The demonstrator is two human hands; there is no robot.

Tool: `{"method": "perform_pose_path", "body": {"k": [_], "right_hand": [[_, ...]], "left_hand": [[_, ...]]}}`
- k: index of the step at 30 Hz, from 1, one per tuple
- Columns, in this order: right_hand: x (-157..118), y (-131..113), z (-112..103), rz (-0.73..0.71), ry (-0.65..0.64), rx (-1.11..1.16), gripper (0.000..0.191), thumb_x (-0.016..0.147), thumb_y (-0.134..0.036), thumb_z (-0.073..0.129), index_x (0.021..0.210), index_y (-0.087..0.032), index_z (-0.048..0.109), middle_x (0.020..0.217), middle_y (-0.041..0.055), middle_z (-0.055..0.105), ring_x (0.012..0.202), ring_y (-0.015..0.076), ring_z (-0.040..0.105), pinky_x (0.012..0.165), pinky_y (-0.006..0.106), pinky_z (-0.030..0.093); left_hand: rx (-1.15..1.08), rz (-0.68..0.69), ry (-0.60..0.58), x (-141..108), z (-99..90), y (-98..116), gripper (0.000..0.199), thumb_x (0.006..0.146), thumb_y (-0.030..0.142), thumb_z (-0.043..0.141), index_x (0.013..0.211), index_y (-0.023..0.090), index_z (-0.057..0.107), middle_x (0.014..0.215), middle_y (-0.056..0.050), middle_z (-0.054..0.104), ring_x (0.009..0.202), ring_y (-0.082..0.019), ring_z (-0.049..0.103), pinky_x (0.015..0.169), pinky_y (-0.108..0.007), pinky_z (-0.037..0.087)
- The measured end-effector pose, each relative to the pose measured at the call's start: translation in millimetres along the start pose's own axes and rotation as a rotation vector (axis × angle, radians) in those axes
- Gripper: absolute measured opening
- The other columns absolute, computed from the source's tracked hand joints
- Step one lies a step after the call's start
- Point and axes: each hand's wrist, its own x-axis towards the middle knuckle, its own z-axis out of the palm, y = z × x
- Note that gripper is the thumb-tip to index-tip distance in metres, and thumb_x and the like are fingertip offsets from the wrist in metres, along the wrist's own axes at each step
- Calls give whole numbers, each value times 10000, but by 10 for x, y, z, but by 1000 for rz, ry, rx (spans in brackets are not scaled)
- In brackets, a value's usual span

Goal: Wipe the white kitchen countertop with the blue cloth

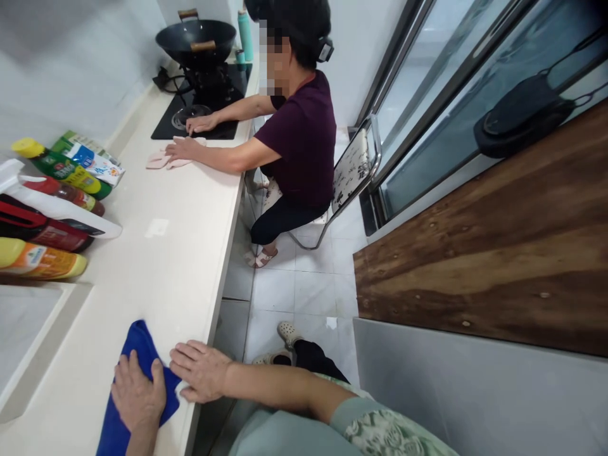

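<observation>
A blue cloth (137,335) lies crumpled on the pale countertop (156,266). Flat on top of it rests my left hand (137,389), fingers stretched out and thumb apart, pressing the cloth against the surface. My right hand (202,370) is at the counter's front edge, palm down with fingers extended. Its fingertips are beside the cloth's right corner; whether they touch it I cannot tell. Part of the cloth is covered by my left hand and wrist.
A sink (71,316) is at the left, with several bottles, including a yellow one (45,258), behind it. Further along, a seated person (299,139) has a pink cloth (159,159) by a black cooktop (228,88) carrying a wok (196,41). A folding chair (354,164) stands on the tiles.
</observation>
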Motion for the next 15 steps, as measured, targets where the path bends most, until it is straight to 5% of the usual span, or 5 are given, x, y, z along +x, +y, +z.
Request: {"method": "perform_pose_path", "body": {"k": [9, 15], "right_hand": [[-16, 1, -22, -44, -91, 15, 801, 888, -582, 550, 1439, -21, 401, 1562, 195, 390, 1471, 286, 302, 1250, 415, 209], [-18, -12, -33, -44, -95, 6, 840, 826, -569, 617, 1440, -38, 401, 1560, 170, 402, 1473, 280, 303, 1254, 382, 190]], "left_hand": [[-42, 54, -25, -705, -46, -111, 811, 959, 568, 225, 1496, -19, 379, 1566, -308, 351, 1495, -413, 268, 1179, -628, 270], [-59, 123, -70, -1343, -2, -501, 759, 951, 540, 249, 1536, 67, 347, 1586, -260, 350, 1502, -400, 264, 1178, -642, 275]]}}
